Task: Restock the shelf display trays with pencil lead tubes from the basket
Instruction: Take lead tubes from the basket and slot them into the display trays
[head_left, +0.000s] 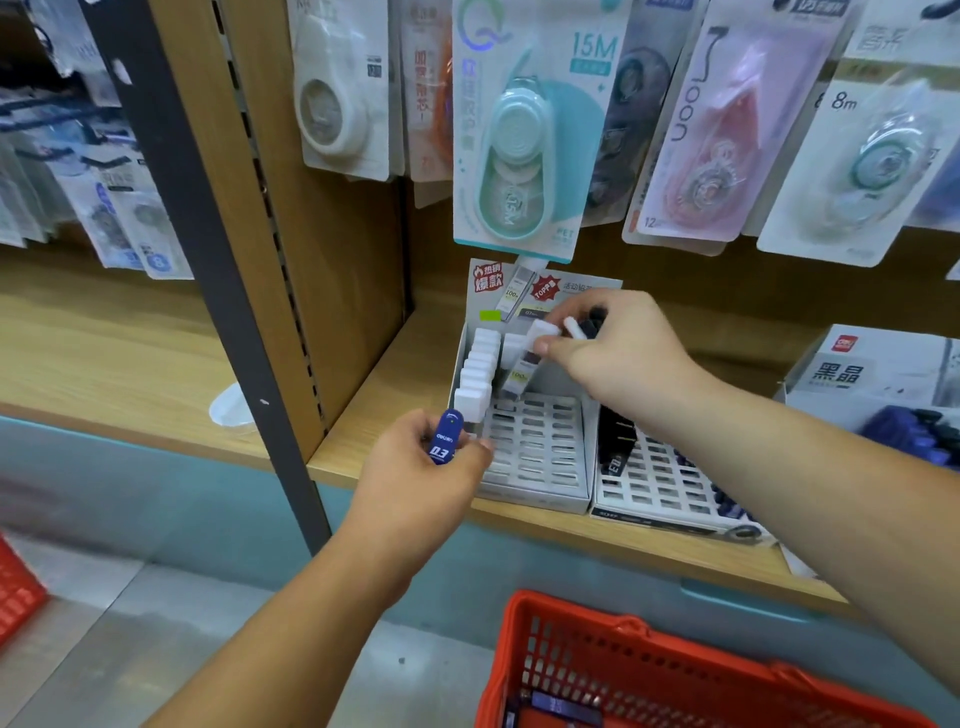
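My left hand (423, 478) holds a blue lead tube (444, 437) marked 0.3 just in front of the white display tray (535, 457). That tray has a grid of slots; a column of white-capped tubes (477, 371) fills its left side. My right hand (621, 348) is over the back of the tray, pinching a white-capped tube (535, 345) whose lower end reaches down toward the slots, with more tubes, white and dark, gripped in the same hand. A second tray (660, 483) stands to the right with dark tubes. The red basket (675, 670) sits below, with blue tubes inside.
Hanging packs of correction tape (524, 130) crowd the space above the trays. A box (878, 379) with blue items stands on the shelf at the right. A dark upright post (208, 260) divides the shelves on the left. Another red basket (15, 587) shows at the left edge.
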